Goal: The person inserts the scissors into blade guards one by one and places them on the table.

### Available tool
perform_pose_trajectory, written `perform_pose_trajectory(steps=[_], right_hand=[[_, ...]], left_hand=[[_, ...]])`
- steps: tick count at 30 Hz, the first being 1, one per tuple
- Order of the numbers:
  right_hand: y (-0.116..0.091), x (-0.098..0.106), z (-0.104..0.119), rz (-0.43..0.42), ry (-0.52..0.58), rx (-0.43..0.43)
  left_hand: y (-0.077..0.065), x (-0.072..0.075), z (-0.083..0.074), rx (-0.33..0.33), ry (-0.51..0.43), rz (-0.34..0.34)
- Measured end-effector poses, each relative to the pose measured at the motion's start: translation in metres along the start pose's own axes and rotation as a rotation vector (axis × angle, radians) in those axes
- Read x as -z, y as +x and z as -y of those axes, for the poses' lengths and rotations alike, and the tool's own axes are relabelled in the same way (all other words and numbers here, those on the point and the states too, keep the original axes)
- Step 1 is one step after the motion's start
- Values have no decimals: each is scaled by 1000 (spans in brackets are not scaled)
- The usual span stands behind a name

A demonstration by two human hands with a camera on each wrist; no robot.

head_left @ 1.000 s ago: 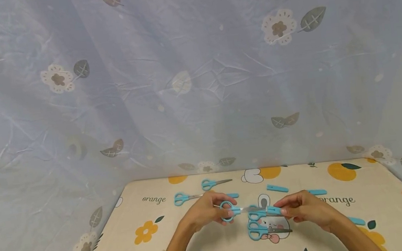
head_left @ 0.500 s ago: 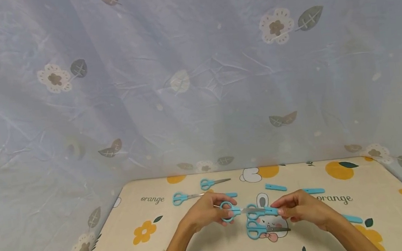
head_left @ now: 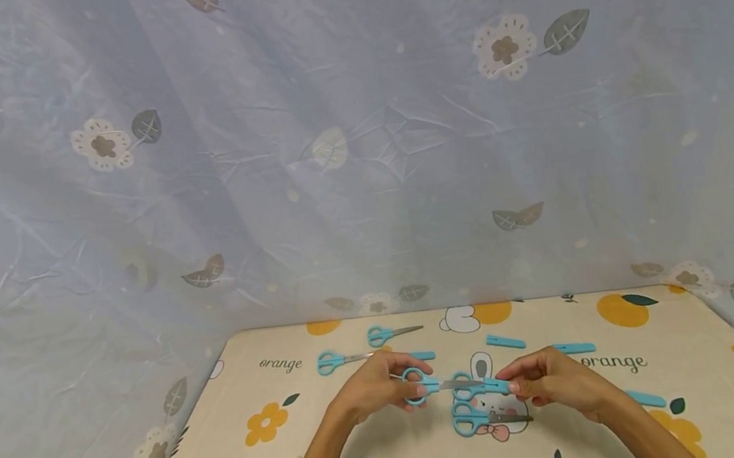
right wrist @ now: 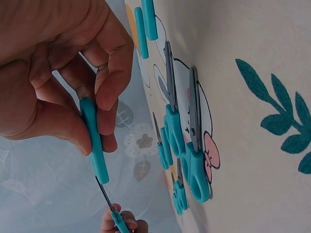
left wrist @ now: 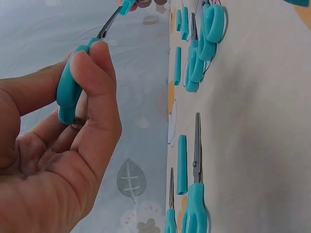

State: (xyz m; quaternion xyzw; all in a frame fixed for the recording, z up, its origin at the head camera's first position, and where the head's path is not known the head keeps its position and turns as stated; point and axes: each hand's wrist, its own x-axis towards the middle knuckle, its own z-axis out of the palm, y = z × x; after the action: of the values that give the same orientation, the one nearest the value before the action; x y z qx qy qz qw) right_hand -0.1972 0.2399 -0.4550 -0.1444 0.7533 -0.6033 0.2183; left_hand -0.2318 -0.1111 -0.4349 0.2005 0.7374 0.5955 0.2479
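Observation:
My left hand point(head_left: 380, 388) grips a pair of scissors point(left wrist: 73, 85) by its light-blue handle loops, blades pointing right. Between the thumb and fingers of my right hand point(head_left: 557, 377), a light-blue blade cover point(right wrist: 95, 141) is pinched. In the right wrist view, the blade tip is right at the cover's near end, the two roughly in line. Both hands are raised over the table. Beneath them lie two more scissors: one pair point(head_left: 470, 419) nearer me, and another point(right wrist: 172, 124) partly hidden behind the held things in the head view.
Two further scissors, one pair point(head_left: 331, 362) and a farther pair point(head_left: 380, 336), lie at the back left, with a cover point(head_left: 424, 356) beside them. Other covers lie at the back point(head_left: 505, 341), behind the right hand point(head_left: 576, 347) and right of it point(head_left: 645, 399). A patterned curtain point(head_left: 362, 185) hangs behind the table.
The right hand has moved slightly left with the cover, bringing it onto the tip of the scissors' blades. The left hand stays nearly still, and the scissors on the table have not moved.

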Motion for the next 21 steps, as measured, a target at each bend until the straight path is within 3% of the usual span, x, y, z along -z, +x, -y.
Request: perform_pose_trajectory(steps=[21], right_hand=[[0,-3,1,2,-3,6]], left_hand=[[1,-4,1,-1,12,-10]])
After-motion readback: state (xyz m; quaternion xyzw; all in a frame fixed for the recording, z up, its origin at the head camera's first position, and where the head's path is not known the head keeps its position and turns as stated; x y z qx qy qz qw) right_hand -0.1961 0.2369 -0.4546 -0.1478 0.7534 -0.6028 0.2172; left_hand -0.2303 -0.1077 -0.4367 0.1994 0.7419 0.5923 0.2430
